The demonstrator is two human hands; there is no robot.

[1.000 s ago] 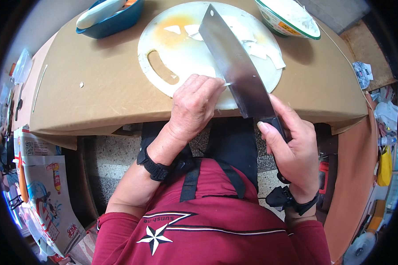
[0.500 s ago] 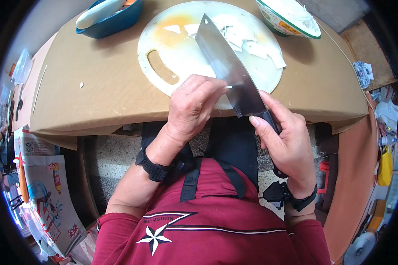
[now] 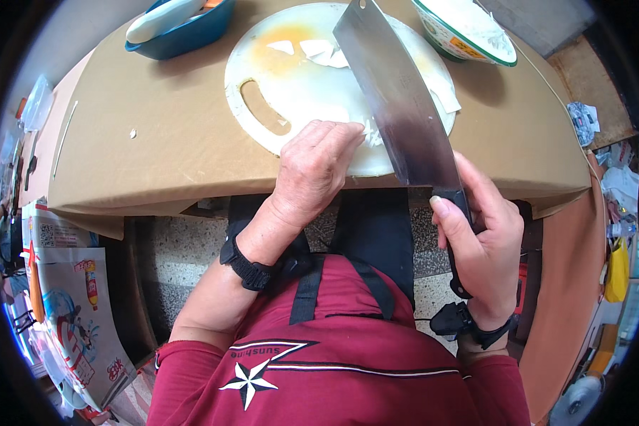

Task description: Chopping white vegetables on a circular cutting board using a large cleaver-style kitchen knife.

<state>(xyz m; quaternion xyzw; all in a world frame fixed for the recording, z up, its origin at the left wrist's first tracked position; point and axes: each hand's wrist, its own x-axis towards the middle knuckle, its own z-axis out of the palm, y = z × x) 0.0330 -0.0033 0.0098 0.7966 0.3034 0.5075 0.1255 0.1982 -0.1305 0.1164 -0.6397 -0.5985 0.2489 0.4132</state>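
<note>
At near edge of round white cutting board (image 3: pixel 298 92): small pile of white food pieces (image 3: pixel 371 132), lying between left hand and cleaver blade, touching both. Left hand (image 3: pixel 312 167): palm down, fingers curled and bunched, fingertips (image 3: pixel 348 131) pressing against the pile at its left side. Right of the pile: broad steel cleaver (image 3: pixel 397 99), blade raised and tilted, running diagonally from the board's far rim down to the table edge, flat side facing up. Right hand (image 3: pixel 479 241): closed in a full grip around the cleaver's dark handle, below the table edge, thumb along the handle's left side. Black wrist bands on both wrists.

Farther out on the board: more white pieces (image 3: pixel 319 51) near the far side, beside an orange-yellow stain; a long white strip (image 3: pixel 444 92) at the right of the blade. Slot handle cut into the board at left.

Underneath: brown cardboard-covered table (image 3: pixel 156 156). At far left corner: blue bowl (image 3: pixel 192 32) holding a white elongated item. At far right: white bowl with green rim (image 3: pixel 468 28), containing pale cut food. Small white scrap (image 3: pixel 133 133) on the table, well left of the board.
</note>
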